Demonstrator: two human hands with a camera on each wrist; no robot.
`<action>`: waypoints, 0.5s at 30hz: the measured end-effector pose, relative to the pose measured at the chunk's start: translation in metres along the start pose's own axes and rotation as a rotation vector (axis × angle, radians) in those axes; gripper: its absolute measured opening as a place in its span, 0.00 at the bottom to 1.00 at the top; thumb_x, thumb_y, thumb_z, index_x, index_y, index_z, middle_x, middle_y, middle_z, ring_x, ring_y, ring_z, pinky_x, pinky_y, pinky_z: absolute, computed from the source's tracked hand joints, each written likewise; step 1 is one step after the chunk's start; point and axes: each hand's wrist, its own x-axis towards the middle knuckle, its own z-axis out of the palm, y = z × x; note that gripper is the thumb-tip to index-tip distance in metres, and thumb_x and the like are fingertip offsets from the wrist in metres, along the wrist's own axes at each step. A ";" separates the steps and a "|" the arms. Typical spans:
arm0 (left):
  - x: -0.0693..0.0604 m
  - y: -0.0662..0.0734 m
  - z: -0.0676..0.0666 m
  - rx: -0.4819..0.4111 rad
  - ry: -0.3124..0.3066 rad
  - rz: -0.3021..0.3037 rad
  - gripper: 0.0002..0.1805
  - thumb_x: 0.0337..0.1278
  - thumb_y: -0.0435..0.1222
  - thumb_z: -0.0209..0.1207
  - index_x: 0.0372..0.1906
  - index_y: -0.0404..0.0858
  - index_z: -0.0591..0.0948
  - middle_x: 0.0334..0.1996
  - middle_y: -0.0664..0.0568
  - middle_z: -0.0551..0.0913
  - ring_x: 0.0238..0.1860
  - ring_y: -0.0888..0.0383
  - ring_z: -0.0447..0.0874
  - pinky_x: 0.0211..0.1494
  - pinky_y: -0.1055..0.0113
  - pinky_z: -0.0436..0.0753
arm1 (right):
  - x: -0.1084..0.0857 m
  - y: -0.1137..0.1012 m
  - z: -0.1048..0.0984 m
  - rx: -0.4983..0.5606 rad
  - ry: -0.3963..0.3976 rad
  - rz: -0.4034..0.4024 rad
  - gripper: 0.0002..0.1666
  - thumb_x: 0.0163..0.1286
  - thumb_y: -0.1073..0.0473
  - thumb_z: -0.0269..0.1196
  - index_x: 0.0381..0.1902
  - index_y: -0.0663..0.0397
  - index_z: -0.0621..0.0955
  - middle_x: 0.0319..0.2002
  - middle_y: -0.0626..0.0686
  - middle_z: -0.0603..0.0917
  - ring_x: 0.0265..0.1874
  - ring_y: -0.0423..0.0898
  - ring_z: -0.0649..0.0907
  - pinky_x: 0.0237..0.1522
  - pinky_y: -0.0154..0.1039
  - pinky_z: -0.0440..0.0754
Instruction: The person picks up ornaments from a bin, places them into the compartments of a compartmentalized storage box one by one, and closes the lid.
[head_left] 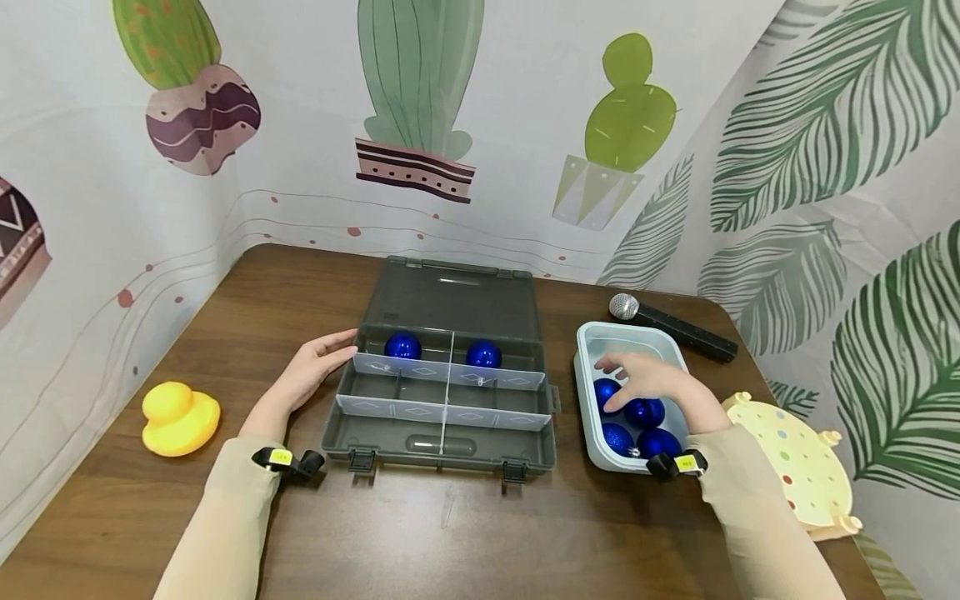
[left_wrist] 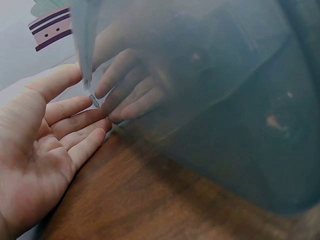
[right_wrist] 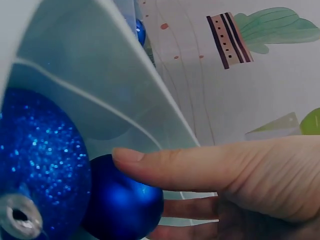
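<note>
My left hand (head_left: 321, 368) has its fingertips at the left side of a grey divided plastic case (head_left: 438, 446), its lid (head_left: 453, 300) swung back. The fingers are fairly straight in the left wrist view. Two blue baubles, one left (head_left: 402, 345) and one right (head_left: 483, 354), sit in its rear compartments. My right hand (head_left: 647, 377) reaches into a pale blue bin (head_left: 587, 421), thumb and fingers spread about a smooth blue bauble (right_wrist: 125, 200). The thumb overlaps that bauble in the right wrist view; whether it touches cannot be told. Beside it lies a glittery bauble (right_wrist: 45, 150).
A yellow rubber duck (head_left: 180, 418) sits at the table's left. Behind the bin lies a black microphone (head_left: 675, 327). A cream spotted board-like thing (head_left: 802, 462) with knobs is at the right edge, partly behind the right forearm. A patterned cloth (head_left: 517, 100) hangs along the back.
</note>
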 end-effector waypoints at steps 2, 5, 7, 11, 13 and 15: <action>0.000 0.000 0.000 0.002 -0.001 0.001 0.33 0.71 0.38 0.54 0.73 0.26 0.59 0.73 0.35 0.59 0.54 0.77 0.72 0.56 0.85 0.72 | 0.001 0.001 0.001 -0.002 -0.015 0.006 0.41 0.51 0.54 0.75 0.57 0.72 0.73 0.56 0.70 0.78 0.53 0.66 0.79 0.55 0.59 0.78; 0.000 0.000 0.000 0.004 -0.003 0.001 0.34 0.71 0.39 0.54 0.73 0.27 0.59 0.73 0.35 0.59 0.54 0.76 0.72 0.57 0.85 0.72 | 0.003 0.001 0.002 -0.020 -0.034 0.005 0.41 0.49 0.54 0.76 0.57 0.71 0.74 0.53 0.69 0.80 0.52 0.65 0.79 0.54 0.58 0.78; 0.000 0.000 0.000 0.006 -0.004 -0.001 0.34 0.71 0.39 0.54 0.73 0.27 0.59 0.73 0.35 0.59 0.55 0.76 0.72 0.57 0.85 0.72 | 0.003 -0.001 0.003 -0.033 -0.043 0.009 0.41 0.48 0.54 0.76 0.56 0.71 0.75 0.52 0.68 0.81 0.51 0.63 0.80 0.54 0.57 0.78; 0.000 0.000 0.000 0.006 -0.003 -0.002 0.34 0.71 0.39 0.54 0.73 0.27 0.59 0.74 0.36 0.59 0.55 0.76 0.71 0.57 0.85 0.72 | 0.005 -0.003 0.002 -0.059 -0.065 -0.001 0.41 0.47 0.55 0.76 0.55 0.71 0.75 0.51 0.68 0.81 0.51 0.63 0.79 0.56 0.58 0.76; 0.000 0.000 0.000 0.003 -0.003 -0.001 0.34 0.71 0.38 0.54 0.73 0.27 0.58 0.74 0.35 0.59 0.55 0.77 0.71 0.57 0.85 0.72 | 0.007 -0.004 0.002 -0.070 -0.080 0.000 0.40 0.47 0.56 0.76 0.55 0.72 0.75 0.51 0.68 0.81 0.52 0.63 0.79 0.57 0.58 0.75; 0.000 0.000 0.000 0.000 -0.002 0.001 0.34 0.71 0.38 0.54 0.73 0.26 0.59 0.73 0.35 0.59 0.54 0.77 0.72 0.56 0.85 0.72 | 0.009 -0.004 0.002 -0.081 -0.097 0.005 0.40 0.47 0.56 0.76 0.55 0.72 0.75 0.51 0.68 0.81 0.52 0.62 0.78 0.58 0.59 0.74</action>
